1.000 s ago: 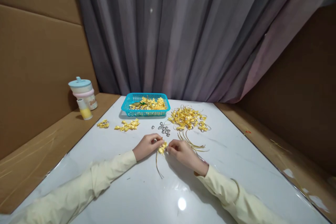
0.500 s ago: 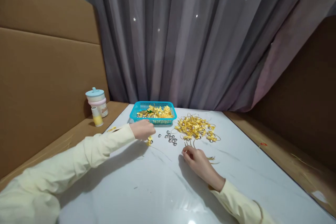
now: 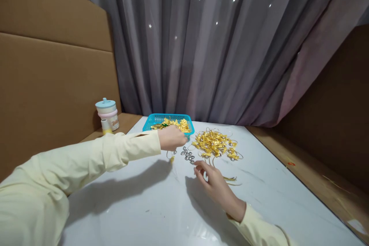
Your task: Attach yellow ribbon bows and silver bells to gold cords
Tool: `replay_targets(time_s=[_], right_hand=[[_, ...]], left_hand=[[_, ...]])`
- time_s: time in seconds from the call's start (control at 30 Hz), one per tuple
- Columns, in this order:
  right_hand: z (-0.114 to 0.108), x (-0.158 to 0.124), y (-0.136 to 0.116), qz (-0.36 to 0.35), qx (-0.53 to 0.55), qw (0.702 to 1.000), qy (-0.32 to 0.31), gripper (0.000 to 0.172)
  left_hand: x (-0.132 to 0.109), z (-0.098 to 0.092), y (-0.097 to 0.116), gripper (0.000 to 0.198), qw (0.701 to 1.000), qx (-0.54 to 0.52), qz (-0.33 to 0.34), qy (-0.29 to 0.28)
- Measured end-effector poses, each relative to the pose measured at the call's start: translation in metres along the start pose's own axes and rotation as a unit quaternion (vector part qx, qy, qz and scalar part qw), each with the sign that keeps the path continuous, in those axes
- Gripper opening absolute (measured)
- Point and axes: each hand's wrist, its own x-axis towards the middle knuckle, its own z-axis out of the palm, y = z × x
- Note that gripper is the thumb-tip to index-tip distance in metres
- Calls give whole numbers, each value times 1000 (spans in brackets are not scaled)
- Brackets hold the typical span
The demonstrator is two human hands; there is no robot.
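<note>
My left hand (image 3: 173, 138) is closed, held above the table in front of the basket. From beneath it hangs a small yellow ribbon piece (image 3: 172, 159) on a thin cord, blurred by motion. A small cluster of silver bells (image 3: 188, 156) lies between my two hands. My right hand (image 3: 213, 180) is at the near right side of that cluster, fingers bent and apart, the index fingertip at the nearest bell. Beside this hand lie several loose gold cords (image 3: 230, 179). Behind it is a pile of yellow ribbon pieces (image 3: 213, 142) with bells and cord loops.
A blue plastic basket (image 3: 147, 125) with yellow ribbon pieces stands at the back of the white table (image 3: 161, 215). On the left are a lidded cup (image 3: 107, 113) and a small yellow-and-white bottle (image 3: 106, 127). Cardboard walls (image 3: 54, 84) and a grey curtain (image 3: 184, 65) enclose the table.
My left hand has moved right with the yellow ribbon piece, in front of the basket. My right hand has shifted slightly left to the bells, its thumb and index finger now apart.
</note>
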Motion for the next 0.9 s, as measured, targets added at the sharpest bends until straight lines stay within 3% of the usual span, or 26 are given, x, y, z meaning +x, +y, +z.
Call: replay_targets(time_s=[0.1,0.23,0.3,0.4,0.47,0.53,0.6,0.7,0.73,0.8,0.9], right_hand=[[-4,13,-12,29,114,993,11,28],[-9,39,-26,32,271,962,7,31],[-10,47,-31,33,320,946,-32,26],[-9,48,-34,47,346,932,-97,24],[-5,42,-33,35,346,934,-75,27],[0,34,-27,-17,298,954,5,31],[4,26,-20,-95,194,974,67,35],[6,14,-10,-168,86,981,47,37],[6,10,-8,-170,79,982,30,35],[7,3,-7,-135,104,985,7,25],[8,-6,-7,-7,226,974,-20,24]], left_hand=[[-4,-3,11,21,995,34,33,93],[-10,-8,19,17,994,32,48,98],[-12,-9,20,13,993,14,36,112],[-16,-8,19,8,981,-88,11,170],[-19,-6,19,8,950,-224,-20,216],[-21,0,20,5,877,-416,-66,230],[-22,14,23,11,758,-614,-111,190],[-20,48,29,9,561,-797,-157,158],[-18,62,32,6,491,-844,-166,139],[-16,89,39,4,450,-867,-169,132],[-16,121,53,5,306,-941,-110,89]])
